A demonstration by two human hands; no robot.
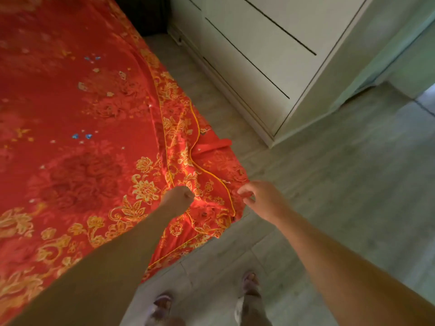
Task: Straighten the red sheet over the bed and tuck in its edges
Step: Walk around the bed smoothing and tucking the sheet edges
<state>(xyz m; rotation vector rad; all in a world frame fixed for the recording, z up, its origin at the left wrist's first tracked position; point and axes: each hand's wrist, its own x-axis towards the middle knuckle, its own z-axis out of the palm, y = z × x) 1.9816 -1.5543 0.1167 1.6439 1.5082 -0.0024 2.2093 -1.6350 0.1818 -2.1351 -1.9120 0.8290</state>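
The red sheet [77, 128] with gold flowers covers the bed across the left half of the view. Its corner is bunched and folded at the bed's near right corner, with a yellow-piped hem curling over the folds. My left hand [177, 200] is a closed fist gripping the bunched fabric at that corner. My right hand [257, 200] sits just to the right at the corner's outer edge, fingertips pinching the sheet's hem. The sheet's lower edge hangs down toward the floor below my left forearm.
A white wardrobe [270, 55] with drawers stands to the right of the bed, leaving a narrow strip of grey tiled floor [341, 172] between. My feet in sandals [250, 282] stand on the floor at the bed's corner. A doorway opens at the far right.
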